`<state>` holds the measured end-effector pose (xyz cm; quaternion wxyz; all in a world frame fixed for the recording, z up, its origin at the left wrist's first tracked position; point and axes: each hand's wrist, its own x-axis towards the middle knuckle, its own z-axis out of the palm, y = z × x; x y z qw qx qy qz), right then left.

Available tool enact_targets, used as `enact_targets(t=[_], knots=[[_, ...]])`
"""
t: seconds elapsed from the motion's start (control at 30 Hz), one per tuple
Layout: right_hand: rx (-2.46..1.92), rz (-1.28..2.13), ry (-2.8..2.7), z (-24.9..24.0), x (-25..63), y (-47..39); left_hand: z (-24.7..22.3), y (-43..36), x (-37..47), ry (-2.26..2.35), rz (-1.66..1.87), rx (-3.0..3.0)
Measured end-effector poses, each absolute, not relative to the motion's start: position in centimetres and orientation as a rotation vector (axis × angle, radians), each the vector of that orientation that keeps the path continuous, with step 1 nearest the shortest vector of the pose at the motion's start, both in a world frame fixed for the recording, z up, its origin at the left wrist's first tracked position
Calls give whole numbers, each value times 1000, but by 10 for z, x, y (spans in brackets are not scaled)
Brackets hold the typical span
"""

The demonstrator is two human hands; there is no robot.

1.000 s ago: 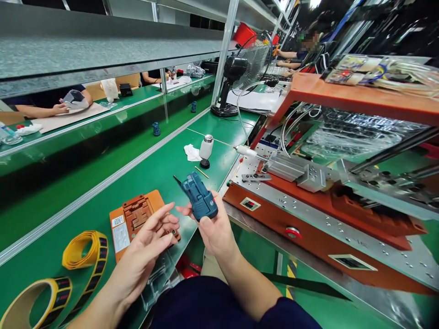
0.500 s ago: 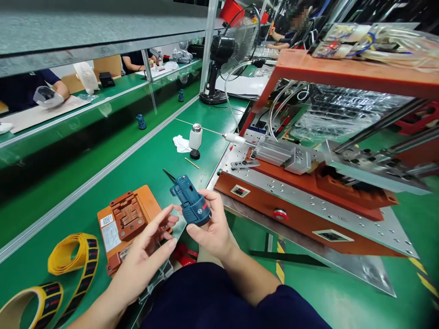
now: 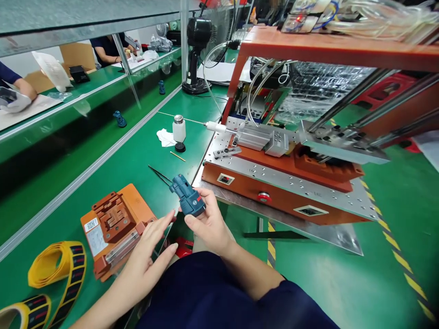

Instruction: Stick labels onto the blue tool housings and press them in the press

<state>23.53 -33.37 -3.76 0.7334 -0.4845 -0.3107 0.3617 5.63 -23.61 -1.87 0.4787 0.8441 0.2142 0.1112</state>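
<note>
Blue casing gripped by right hand, right of orange fixture, left hand held loosely open, empty, beside the fixture, yellow label strip laid left of the fixture.

Head-worn view, forward and down

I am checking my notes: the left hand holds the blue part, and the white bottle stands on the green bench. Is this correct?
One point is wrong: the right hand holds the blue part, while the left hand is open beside it, as the head view shows. The white bottle does stand on the green bench.
</note>
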Motion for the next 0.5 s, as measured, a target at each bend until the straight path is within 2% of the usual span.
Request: enact_targets(t=[0.1,0.3,0.5], knots=[[-1096,752,-626,-47,242,-340,-19,-237,58,557,209,1917],[-1077,726,-604,-50,250,-356,-16,-239,72,680,156,1263],[-1068,711,-587,-52,260,-370,-12,-245,96,784,181,1087]])
